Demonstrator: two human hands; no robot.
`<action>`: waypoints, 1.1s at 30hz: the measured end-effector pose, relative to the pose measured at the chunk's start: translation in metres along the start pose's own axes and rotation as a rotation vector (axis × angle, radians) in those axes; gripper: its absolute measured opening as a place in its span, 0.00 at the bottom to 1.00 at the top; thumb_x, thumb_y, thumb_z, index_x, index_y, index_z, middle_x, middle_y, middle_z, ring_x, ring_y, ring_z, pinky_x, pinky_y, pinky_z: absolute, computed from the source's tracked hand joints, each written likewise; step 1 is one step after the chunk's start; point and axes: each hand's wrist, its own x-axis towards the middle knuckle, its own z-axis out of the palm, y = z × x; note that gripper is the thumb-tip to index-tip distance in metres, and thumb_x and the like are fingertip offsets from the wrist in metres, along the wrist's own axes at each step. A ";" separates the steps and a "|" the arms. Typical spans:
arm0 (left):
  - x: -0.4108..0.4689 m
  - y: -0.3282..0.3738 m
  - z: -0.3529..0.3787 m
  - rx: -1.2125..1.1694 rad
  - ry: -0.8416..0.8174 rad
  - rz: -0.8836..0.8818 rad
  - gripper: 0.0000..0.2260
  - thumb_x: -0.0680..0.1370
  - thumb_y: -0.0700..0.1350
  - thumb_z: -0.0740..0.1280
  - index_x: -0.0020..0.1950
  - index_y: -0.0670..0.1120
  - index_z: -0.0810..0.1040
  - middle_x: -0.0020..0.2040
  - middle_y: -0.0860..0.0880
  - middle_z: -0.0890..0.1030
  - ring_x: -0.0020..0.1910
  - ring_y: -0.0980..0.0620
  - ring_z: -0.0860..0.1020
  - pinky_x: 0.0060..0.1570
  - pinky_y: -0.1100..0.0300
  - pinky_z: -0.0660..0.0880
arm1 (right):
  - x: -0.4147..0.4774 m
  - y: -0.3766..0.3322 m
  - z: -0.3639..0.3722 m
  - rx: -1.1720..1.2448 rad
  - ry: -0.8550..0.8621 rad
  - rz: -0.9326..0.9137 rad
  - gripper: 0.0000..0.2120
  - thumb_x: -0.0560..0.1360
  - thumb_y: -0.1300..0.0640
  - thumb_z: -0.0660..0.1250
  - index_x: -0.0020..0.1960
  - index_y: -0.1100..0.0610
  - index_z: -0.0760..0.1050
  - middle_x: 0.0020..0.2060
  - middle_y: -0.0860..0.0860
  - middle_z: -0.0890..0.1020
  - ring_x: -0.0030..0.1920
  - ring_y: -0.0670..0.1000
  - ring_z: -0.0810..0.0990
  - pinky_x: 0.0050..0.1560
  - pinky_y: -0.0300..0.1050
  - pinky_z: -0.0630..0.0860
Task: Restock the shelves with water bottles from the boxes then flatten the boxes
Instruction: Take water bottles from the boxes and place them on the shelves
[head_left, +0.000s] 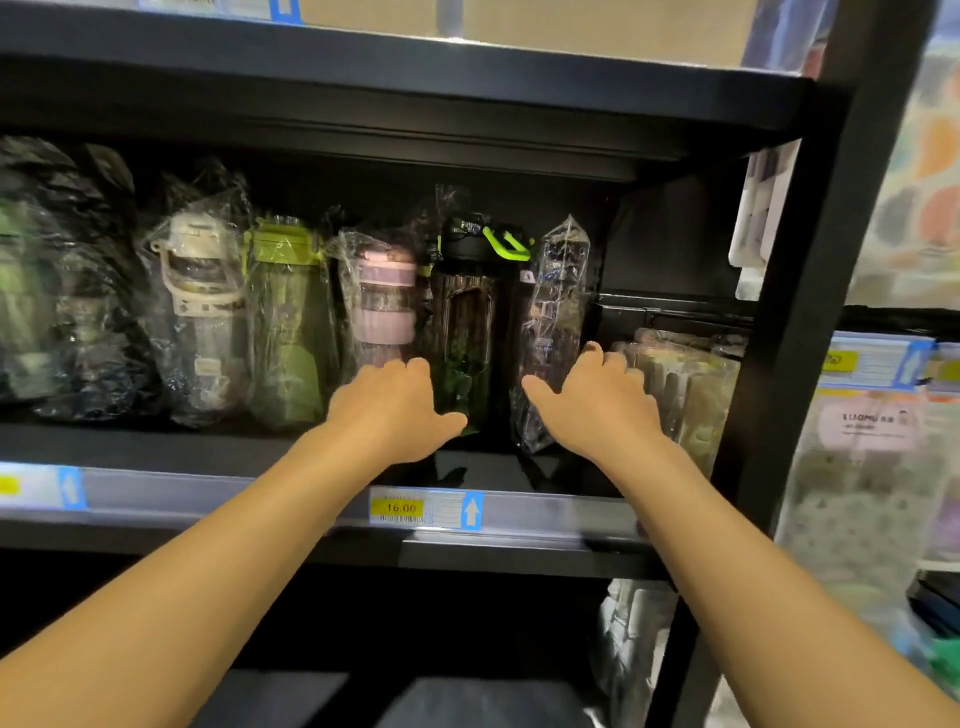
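Two forearms are reaching over the shelf (208, 501) edge, past a yellow price tag (397, 508). Your left hand (395, 410) and right hand (597, 405) are spreading loosely, gripping nothing, flanking the dark water bottle (462, 322), which is standing upright, green-handled, in clear wrap. Pale packets (691, 384) are crowding your right hand's fingers.

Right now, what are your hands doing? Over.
Left hand and right hand open, gripping nothing. Dark bottle upright between them. Pink bottle, clear-wrapped bottle crowd it.
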 end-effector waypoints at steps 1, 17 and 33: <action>-0.013 -0.001 -0.004 0.020 0.037 0.004 0.30 0.79 0.67 0.64 0.72 0.48 0.70 0.65 0.46 0.76 0.63 0.42 0.74 0.54 0.47 0.76 | -0.012 0.002 -0.003 -0.035 0.020 -0.039 0.40 0.81 0.32 0.56 0.80 0.61 0.56 0.76 0.61 0.64 0.74 0.65 0.65 0.69 0.63 0.68; -0.255 -0.099 0.037 0.182 0.207 -0.109 0.28 0.79 0.59 0.68 0.71 0.41 0.77 0.70 0.41 0.78 0.67 0.37 0.76 0.65 0.42 0.73 | -0.242 -0.003 0.077 -0.153 -0.088 -0.411 0.37 0.80 0.34 0.49 0.81 0.56 0.59 0.77 0.53 0.66 0.74 0.57 0.66 0.74 0.55 0.64; -0.534 -0.379 0.112 0.136 -0.371 -0.596 0.31 0.81 0.64 0.61 0.79 0.50 0.64 0.79 0.48 0.66 0.76 0.43 0.65 0.74 0.49 0.63 | -0.491 -0.188 0.243 -0.280 -0.580 -0.558 0.37 0.81 0.34 0.55 0.81 0.56 0.58 0.77 0.54 0.65 0.74 0.59 0.66 0.74 0.56 0.63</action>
